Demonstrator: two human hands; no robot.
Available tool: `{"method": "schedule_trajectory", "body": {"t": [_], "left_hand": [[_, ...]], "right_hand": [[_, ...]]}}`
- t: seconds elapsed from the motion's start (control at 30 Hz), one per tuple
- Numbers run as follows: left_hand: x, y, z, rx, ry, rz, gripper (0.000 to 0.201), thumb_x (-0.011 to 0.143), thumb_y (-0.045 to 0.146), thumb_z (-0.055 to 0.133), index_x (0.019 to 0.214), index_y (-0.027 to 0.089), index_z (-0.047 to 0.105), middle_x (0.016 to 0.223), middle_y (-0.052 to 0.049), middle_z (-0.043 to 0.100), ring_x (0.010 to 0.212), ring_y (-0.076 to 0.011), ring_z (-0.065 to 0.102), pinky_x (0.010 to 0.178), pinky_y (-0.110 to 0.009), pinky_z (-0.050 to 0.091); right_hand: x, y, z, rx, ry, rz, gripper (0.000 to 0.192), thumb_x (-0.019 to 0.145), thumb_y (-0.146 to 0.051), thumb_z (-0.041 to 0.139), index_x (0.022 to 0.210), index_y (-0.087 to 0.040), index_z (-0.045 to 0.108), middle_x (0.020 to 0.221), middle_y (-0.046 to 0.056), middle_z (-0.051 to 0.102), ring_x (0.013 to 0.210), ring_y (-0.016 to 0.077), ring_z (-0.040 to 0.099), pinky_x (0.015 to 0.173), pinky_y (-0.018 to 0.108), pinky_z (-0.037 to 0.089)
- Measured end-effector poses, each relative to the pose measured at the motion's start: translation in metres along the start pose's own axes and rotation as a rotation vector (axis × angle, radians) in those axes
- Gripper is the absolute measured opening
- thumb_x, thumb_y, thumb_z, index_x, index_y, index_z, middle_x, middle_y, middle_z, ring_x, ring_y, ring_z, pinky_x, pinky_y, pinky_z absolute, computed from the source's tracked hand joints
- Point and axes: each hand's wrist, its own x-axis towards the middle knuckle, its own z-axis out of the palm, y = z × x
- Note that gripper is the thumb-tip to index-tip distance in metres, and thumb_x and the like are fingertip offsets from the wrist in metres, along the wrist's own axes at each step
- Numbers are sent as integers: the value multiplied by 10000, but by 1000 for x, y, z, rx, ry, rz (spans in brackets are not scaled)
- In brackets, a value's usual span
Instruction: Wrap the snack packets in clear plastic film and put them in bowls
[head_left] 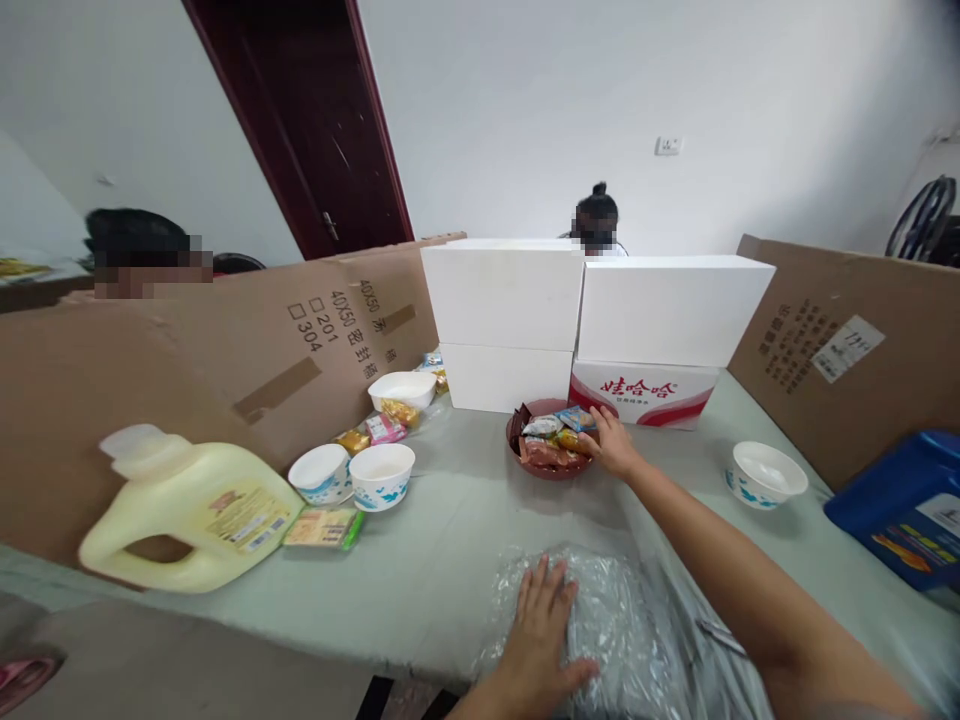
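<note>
My left hand [541, 635] lies flat, fingers spread, on a crumpled sheet of clear plastic [637, 620] at the table's near edge. My right hand [615, 445] reaches forward to the right side of a reddish-brown bowl [551, 472]. Its fingers are stretched out and apart over the rim, by the wrapped snacks in the bowl. Among these are a blue packet [576, 418], a silvery packet [543, 426], a yellow one [571, 440] and reddish-brown ones [546, 453]. Whether the fingertips touch a packet or the rim I cannot tell.
White boxes [502, 300] stand stacked behind the bowl. Paper bowls [382, 478], snack packets [386, 428] and a yellow jug [202, 510] are at left. Another paper bowl [765, 476] and a blue jug [904, 510] stand at right. Cardboard walls [330, 340] flank the table; two people sit beyond.
</note>
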Motion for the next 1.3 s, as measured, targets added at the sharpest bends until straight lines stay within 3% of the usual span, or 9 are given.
{"method": "schedule_trajectory", "body": {"t": [0.17,0.27,0.37,0.47,0.6,0.73,0.93,1.1,1.3], "left_hand": [[-16,1,-71,-211,210,-84,294,930,365,478,1150,201,584,1269,-131,567,1257,-270,475,1044,-475,423],[-48,-17,-105,-158,118,15,190,902,275,511,1050,219,617,1122,-92,641,1159,-240,543,1001,-416,464],[-82,-37,-117,3,-46,146,447,794,278,651,1231,257,558,1261,-88,601,1236,-284,499,1035,-463,433],[-100,-48,-113,170,-140,256,709,735,192,675,1381,343,426,1433,-63,471,1350,-323,381,1065,-542,373],[-95,-40,-102,164,-172,287,556,770,20,502,1201,360,588,1332,-2,577,1322,-231,442,1087,-437,381],[-77,-23,-105,-59,-171,166,265,836,116,453,951,249,652,1065,-44,692,1111,-206,602,986,-352,467],[-30,-20,-119,-268,-86,-259,207,912,277,410,882,195,597,700,12,629,626,-136,588,628,-228,472],[13,-29,-120,-64,-71,-337,168,858,176,469,859,200,636,798,1,662,749,-153,599,716,-238,437],[27,-44,-106,72,-87,-436,185,835,97,510,898,205,646,934,-24,681,879,-167,615,802,-245,415]], "right_hand": [[-124,24,-42,98,-77,-319,531,933,-456,422,1407,-219,412,1450,90,431,1340,244,378,1107,438,316],[-225,46,-50,141,-231,-391,566,871,-438,565,1398,-267,449,1404,75,497,1316,274,425,1095,459,356],[-302,67,-30,117,-341,-456,561,867,-284,589,1397,-375,430,1409,-1,491,1324,262,426,1098,462,369],[-334,76,4,38,-304,-532,657,854,-138,539,1417,-425,360,1424,-47,451,1309,257,443,1071,464,403],[-330,63,33,24,-262,-550,681,850,-93,508,1428,-414,345,1419,-39,461,1308,255,444,1075,472,393],[-311,45,27,113,-227,-549,343,908,-181,494,1192,-340,605,1314,8,592,1306,249,450,1092,470,363],[-268,31,14,464,-86,-75,298,975,-397,351,1009,-238,601,1016,76,687,971,201,644,851,354,522],[-225,25,20,502,-108,-24,350,960,-468,347,974,-224,597,1050,77,684,1013,212,628,896,376,493],[-192,30,35,226,-49,-69,293,933,-356,345,793,-220,563,1188,93,629,1140,209,567,914,347,468]]}}
